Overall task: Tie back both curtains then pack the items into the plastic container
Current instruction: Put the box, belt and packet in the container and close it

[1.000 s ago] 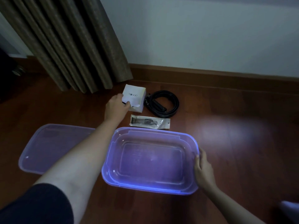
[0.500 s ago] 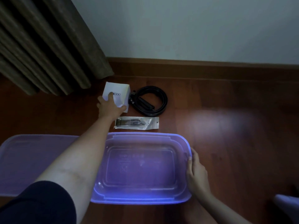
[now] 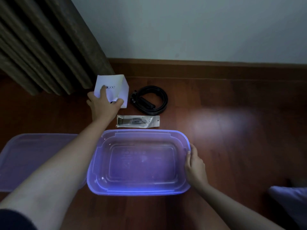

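At the bottom centre of the frame the purple container (image 3: 139,191) is seen on the wooden floor (image 3: 232,130), open, with nothing in it. Its right rim is held by the right hand (image 3: 195,166), whose fingers (image 3: 189,152) are curled against the rim. The lid (image 3: 33,160) lies flat on the floor at the lower left, just beside the container and partly covered by the left forearm. A pale object (image 3: 290,201) is cut off at the lower right edge.

Just beyond the container's far rim, a flat clear pouch (image 3: 137,121) with a dark item inside is laid on the floor. Further up, left of centre, the white box (image 3: 116,83) is gripped by the left hand (image 3: 104,107), fingers spread over its top and thumb on its near face. The box is tilted; whether it is off the floor cannot be told. A black coil (image 3: 149,100) lies just right of the box, apart from it.

The curtain (image 3: 41,47) hangs at the upper left, with the wall (image 3: 199,27) behind.
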